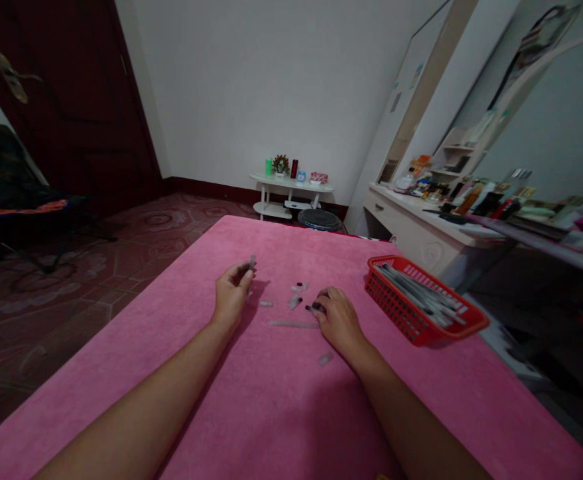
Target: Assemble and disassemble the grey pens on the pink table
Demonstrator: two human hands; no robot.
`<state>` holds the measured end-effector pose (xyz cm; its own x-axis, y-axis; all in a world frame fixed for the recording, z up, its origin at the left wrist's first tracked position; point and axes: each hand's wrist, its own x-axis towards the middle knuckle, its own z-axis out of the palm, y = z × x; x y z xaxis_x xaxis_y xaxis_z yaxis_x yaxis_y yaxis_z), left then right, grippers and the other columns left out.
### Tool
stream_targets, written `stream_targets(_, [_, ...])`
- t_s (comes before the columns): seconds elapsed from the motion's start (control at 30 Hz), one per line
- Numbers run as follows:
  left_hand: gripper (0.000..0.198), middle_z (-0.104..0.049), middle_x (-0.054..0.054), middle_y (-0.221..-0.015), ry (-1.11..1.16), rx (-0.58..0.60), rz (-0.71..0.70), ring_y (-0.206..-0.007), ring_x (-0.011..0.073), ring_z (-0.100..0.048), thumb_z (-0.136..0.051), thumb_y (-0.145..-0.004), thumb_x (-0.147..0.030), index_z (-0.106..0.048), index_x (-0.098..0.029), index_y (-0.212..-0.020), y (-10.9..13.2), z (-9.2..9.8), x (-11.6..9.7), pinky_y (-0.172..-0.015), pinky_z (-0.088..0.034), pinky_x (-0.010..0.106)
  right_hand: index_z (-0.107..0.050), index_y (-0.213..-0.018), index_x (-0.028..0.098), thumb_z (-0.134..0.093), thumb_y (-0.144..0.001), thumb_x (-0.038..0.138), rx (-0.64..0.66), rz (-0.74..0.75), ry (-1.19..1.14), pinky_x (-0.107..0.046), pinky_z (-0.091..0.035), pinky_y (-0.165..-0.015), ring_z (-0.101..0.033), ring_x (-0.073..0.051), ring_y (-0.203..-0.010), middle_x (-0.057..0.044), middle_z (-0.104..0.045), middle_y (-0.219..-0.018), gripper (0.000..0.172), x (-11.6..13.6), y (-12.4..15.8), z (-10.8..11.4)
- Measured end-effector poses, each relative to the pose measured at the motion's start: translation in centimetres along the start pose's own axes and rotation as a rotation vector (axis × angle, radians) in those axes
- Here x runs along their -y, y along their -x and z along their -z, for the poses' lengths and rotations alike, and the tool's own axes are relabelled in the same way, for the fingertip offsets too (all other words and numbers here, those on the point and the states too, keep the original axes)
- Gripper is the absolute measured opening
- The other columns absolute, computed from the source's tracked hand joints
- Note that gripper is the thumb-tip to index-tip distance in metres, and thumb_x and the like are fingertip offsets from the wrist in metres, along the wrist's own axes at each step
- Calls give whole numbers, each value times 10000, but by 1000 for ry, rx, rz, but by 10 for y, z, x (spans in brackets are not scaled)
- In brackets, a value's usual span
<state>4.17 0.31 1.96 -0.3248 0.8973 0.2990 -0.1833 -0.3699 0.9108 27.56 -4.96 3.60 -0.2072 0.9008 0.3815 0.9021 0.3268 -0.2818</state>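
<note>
My left hand (231,293) is closed around a slim translucent piece (252,261), which stands upright above the fingers. Over the pink cloth, the curled fingers of my right hand (338,317) are at a small dark-ended piece (309,307); the fingertips partly hide what they grip. A clear tube with a tapered end (291,325) lies just left of that hand. Between the hands are several small clear pieces (293,302), some with black ends. One clear piece (266,304) lies near my left hand, and another (326,359) is closer to me.
A red plastic basket (401,313) with several slim pen-like sticks (421,293) stands to the right on the pink-covered table (251,413). Beyond the table is a low white shelf (291,181). A cluttered dresser (421,220) is on the right, a folding chair (16,180) on the left.
</note>
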Motion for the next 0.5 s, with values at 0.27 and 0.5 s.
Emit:
stream_targets(0.27, [179,-652,59,-890,-369,335,-318,-828,169,-589,-575,-818,-239,-692,-165,-931,12,-5,-14,-717,-449,272,-663,-870,184,-522,-819,179,-105,-70,-468,-287,-452,-731,-611,-173,-785,-46,-683,-853,150,9,0,2])
stream_targets(0.5, [213,-629,84,-888,-502,580,-433,-837,182,-580,-511,-885,-263,-677,-162,-970,19,-8,-16,-757,-452,296,-627,-1107,188,-526,-784,189,-165,-109,-659,-291,-484,-715,-604,-164,-770,-59,-669,-922,338,7,-1,-4])
